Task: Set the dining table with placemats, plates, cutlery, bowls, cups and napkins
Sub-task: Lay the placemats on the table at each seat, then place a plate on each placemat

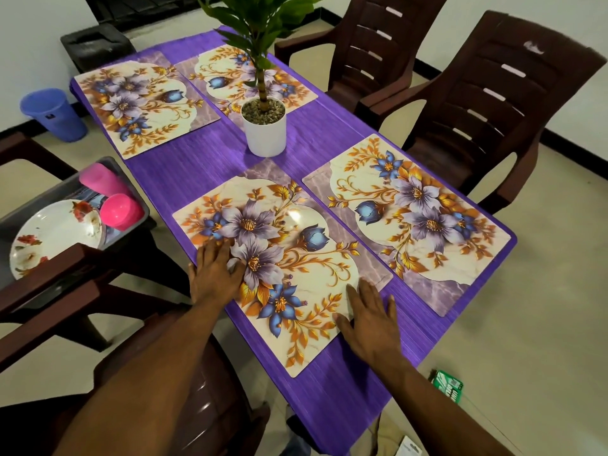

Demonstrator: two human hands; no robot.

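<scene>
Head view: four placemats laid, the nearest one being squared on the table.

Both hands lay flat with fingers spread on the nearest placemat (pixel 283 268): the left hand (pixel 215 274) pressed its near-left edge, the right hand (pixel 370 315) its near-right edge. This mat sat beside a second (pixel 408 222) at the near end of the purple table (pixel 184 172); two more (pixel 141 100) (pixel 230 77) lay beyond the potted plant (pixel 263 123). The mat appeared thin, light, glossy and likely slippery, best slid under flat palms or lifted by an edge. A plate (pixel 56 235) and pink cups (pixel 120 210) waited in a grey tub (pixel 138 195) on the chair at left; the plate looked breakable, to be gripped at its rim.
</scene>
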